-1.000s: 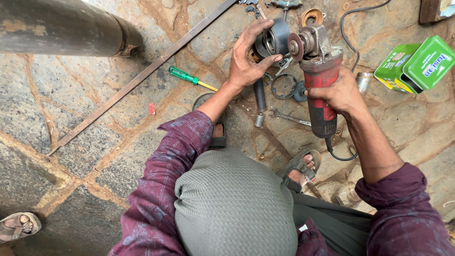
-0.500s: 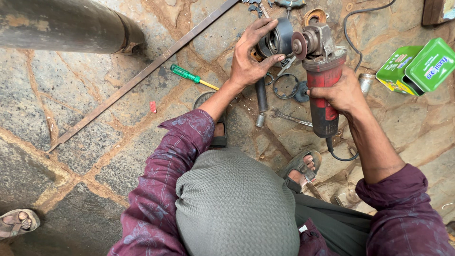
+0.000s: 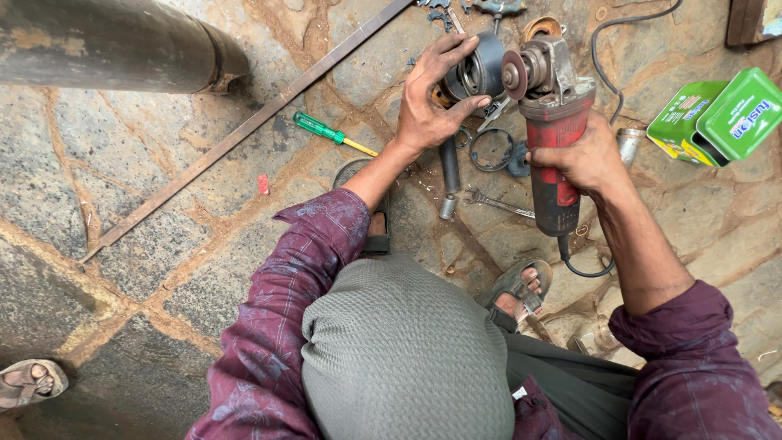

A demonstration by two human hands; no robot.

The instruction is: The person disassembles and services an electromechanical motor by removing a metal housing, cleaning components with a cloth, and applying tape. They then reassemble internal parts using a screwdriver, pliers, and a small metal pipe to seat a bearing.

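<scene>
Between both hands, grinder [image 3: 554, 138] head-away, lengthwise.

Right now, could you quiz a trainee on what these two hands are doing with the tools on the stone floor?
1. True or false: the right hand holds the red angle grinder by its body.
2. What does the left hand grip? A) green screwdriver B) round dark metal part at the grinder's head C) green box
3. Fill in: the green-handled screwdriver lies on the floor beside a long flat metal ____.

Key: 1 true. 2 B, the round metal part. 3 bar.
</scene>
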